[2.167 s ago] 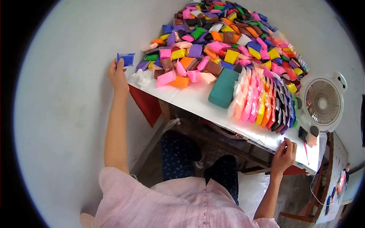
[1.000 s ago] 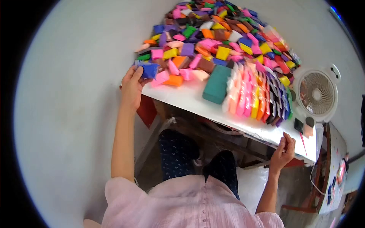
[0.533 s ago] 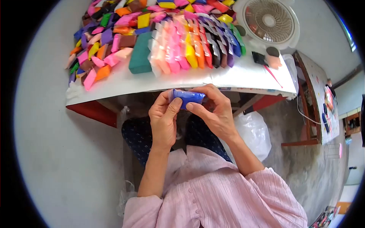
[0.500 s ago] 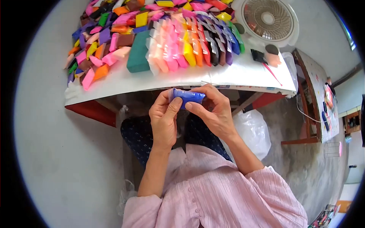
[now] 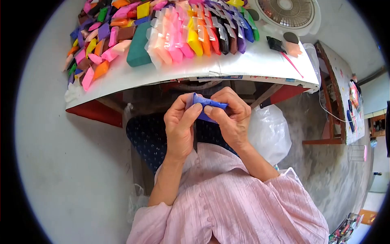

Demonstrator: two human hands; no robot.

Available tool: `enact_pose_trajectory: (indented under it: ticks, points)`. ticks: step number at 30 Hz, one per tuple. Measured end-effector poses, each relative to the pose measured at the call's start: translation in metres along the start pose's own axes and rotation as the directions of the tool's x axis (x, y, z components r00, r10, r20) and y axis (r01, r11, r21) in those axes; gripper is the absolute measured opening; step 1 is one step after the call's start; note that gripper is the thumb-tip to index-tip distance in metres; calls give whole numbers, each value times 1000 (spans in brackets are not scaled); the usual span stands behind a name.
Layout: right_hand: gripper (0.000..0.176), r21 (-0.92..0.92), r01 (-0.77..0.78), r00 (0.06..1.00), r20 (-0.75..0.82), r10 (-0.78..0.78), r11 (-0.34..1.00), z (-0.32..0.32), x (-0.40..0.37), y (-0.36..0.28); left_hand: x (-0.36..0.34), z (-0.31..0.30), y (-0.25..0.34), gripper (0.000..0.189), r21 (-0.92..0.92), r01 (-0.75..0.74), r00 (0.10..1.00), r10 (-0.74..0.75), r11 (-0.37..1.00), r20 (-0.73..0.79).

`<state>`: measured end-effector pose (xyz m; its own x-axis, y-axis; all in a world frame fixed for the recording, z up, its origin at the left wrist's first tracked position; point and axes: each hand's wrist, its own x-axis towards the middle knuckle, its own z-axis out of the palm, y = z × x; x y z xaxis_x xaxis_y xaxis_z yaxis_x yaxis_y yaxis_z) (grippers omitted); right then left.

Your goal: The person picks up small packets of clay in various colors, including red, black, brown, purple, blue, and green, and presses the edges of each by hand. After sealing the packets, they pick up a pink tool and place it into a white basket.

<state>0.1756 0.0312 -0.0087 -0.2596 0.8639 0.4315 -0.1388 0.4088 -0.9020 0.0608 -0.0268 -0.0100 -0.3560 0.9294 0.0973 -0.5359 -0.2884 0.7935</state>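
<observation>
Both hands hold one small blue clay packet in clear plastic, above my lap and just in front of the table edge. My left hand pinches its left end between thumb and fingers. On the other end, my right hand has its thumb pressed near the middle and its fingers curled behind. The packet is creased along its length, and its lower part is partly hidden by the thumbs. Past the edge lies an overlapping row of flat coloured packets, leaning on a green block.
A heap of mixed coloured packets covers the table's left side. At the back right sits a white fan, with a black packet and a pink stick nearby. A clear plastic bag stands on the floor to the right.
The blue packet has gone from broad and flat-faced to narrower and creased between my thumbs. Both hands have shifted slightly to the right in view, while the table sits higher in the picture.
</observation>
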Motion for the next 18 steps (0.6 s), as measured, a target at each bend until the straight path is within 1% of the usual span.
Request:
enact_pose_trajectory:
  ticks: [4, 7, 10, 13, 16, 18]
  points:
    - [13, -23, 20, 1000, -5, -20, 1000, -1, -3, 3, -1, 5, -5, 14, -9, -55, 998, 55, 998, -42]
    - [13, -27, -7, 1000, -5, 7, 1000, -2, -5, 3, 0, 7, -12, 10, -28, -81, 993, 78, 996, -92]
    - [13, -27, -128, 990, 52, 130, 991, -6, -3, -4, -1, 8, -15, 10, 17, -114, 989, 115, 993, -94]
    - [13, 53, -155, 984, 98, 149, 987, -7, -2, 3, -1, 6, -18, 7, 153, -168, 980, 182, 974, -81]
    - [12, 12, -70, 995, 69, 69, 997, -8, -3, 8, -1, 6, -20, 3, 232, -234, 967, 251, 944, -43]
    - [11, -11, -23, 999, 30, 24, 1000, -6, -6, 8, 0, 4, -24, 3, 259, -228, 969, 245, 939, -36]
